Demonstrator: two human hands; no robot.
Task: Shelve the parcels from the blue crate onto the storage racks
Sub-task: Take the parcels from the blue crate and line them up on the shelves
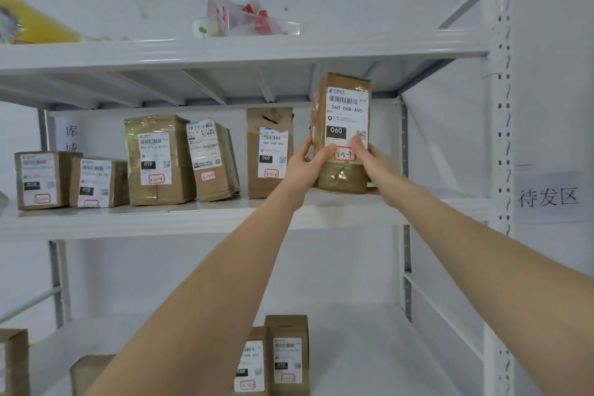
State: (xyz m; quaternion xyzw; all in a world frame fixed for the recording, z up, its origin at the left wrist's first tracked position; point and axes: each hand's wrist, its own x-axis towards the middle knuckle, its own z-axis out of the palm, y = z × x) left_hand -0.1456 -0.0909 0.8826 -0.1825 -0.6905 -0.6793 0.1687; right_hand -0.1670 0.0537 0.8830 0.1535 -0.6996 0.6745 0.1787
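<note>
While both arms stretch up and forward, the left hand (305, 165) and right hand (374, 159) grip, fingers curled round its sides, an upright parcel (344, 109) at the middle shelf (193, 219)'s right end, labelled 060-06B-A05, 060 and handwritten 3-2-7.

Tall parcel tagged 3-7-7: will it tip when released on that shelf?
Probably tippy: the parcel stands tall on a narrow base. Likely stiff, since its cardboard edges hold square under the left hand and right hand. Its glossy tape may slip.
</note>
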